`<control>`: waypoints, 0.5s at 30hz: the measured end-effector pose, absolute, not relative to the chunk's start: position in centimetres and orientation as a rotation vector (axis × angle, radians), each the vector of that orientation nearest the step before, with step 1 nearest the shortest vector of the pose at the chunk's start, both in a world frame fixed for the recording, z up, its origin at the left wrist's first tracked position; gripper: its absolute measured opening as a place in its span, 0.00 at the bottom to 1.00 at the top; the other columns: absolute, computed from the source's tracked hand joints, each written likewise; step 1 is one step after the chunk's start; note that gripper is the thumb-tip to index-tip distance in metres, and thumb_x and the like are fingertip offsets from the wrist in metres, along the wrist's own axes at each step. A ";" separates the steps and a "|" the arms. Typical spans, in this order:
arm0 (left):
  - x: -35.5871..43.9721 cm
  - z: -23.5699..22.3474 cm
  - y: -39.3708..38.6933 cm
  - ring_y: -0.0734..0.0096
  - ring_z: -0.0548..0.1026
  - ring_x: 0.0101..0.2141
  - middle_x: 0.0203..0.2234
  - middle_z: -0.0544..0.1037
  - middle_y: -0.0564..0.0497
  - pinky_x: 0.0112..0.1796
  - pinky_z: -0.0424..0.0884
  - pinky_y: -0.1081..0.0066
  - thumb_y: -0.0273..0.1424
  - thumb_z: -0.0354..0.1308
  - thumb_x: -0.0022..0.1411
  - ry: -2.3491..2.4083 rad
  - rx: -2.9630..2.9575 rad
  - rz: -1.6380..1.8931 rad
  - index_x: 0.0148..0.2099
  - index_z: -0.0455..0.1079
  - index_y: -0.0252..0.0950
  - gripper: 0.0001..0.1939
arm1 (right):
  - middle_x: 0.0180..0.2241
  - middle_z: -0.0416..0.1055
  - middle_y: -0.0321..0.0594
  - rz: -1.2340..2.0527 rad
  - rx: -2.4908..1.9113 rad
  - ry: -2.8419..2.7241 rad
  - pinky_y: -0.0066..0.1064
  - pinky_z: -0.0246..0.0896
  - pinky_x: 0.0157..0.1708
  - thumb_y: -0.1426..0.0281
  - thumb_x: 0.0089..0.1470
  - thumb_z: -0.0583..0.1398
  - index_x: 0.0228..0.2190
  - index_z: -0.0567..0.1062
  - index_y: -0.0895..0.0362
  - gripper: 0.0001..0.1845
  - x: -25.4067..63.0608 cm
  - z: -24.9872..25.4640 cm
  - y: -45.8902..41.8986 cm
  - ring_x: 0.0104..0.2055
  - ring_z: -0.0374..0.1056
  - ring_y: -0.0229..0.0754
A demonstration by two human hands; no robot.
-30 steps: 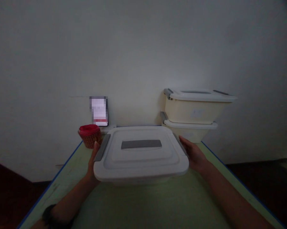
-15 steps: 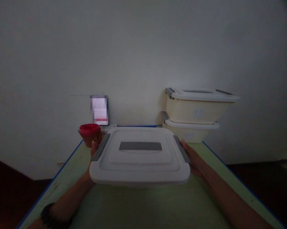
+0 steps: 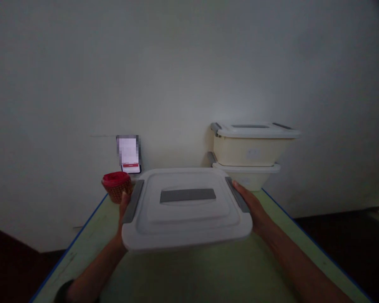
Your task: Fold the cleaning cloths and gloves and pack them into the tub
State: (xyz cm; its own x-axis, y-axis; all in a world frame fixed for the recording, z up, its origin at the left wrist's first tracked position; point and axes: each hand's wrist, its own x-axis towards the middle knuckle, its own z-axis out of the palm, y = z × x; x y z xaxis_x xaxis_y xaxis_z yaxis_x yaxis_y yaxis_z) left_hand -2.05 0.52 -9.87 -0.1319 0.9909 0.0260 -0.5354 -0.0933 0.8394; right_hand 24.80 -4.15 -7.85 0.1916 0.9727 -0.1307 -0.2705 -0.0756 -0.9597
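A lidded storage box (image 3: 189, 227) with a white lid, a grey centre handle and grey side latches is between my hands, in the middle of the view. My left hand (image 3: 123, 216) grips its left side, thumb up beside the latch. On the opposite side my right hand (image 3: 252, 206) holds the box near the right latch. The lid is on and both latches lie against it. My fingers under the rim are hidden, as is most of the box's body below the lid. Whether its base touches the table cannot be seen.
Two similar cream boxes, an upper box (image 3: 246, 149) on a lower box (image 3: 239, 179), stand at the back right by the wall. At the back left are a red-topped woven basket (image 3: 116, 191) and a propped phone (image 3: 129, 153). The green table (image 3: 189, 277) has blue edges.
The box in my hands has tilted slightly, its left side now a little lower in view. The camera has shifted a little, so the stacked boxes appear further left. Both hands keep their hold.
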 end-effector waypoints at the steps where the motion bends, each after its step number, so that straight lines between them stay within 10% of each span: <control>1: -1.3 -9.1 0.0 0.67 0.76 0.25 0.18 0.78 0.59 0.32 0.74 0.73 0.48 0.58 0.46 0.815 0.761 1.552 0.27 0.73 0.40 0.16 | 0.25 0.77 0.35 1.216 -1.175 -0.768 0.31 0.63 0.30 0.53 0.44 0.60 0.28 0.77 0.56 0.19 25.4 -7.3 -4.2 0.27 0.71 0.42; 9: 6.3 -5.7 -1.9 0.59 0.77 0.31 0.17 0.77 0.51 0.39 0.71 0.66 0.44 0.56 0.49 0.724 0.745 1.168 0.30 0.74 0.31 0.19 | 0.26 0.77 0.37 1.090 -1.337 -0.808 0.36 0.66 0.34 0.53 0.45 0.57 0.33 0.76 0.54 0.20 32.8 -4.6 -6.5 0.33 0.72 0.47; 15: 9.0 -8.9 -0.1 0.56 0.69 0.48 0.47 0.73 0.45 0.45 0.66 0.65 0.41 0.55 0.52 0.817 1.001 1.051 0.53 0.63 0.35 0.27 | 0.30 0.77 0.42 1.196 -1.432 -0.918 0.42 0.65 0.40 0.55 0.49 0.55 0.33 0.76 0.56 0.19 36.8 -6.6 -8.1 0.35 0.72 0.49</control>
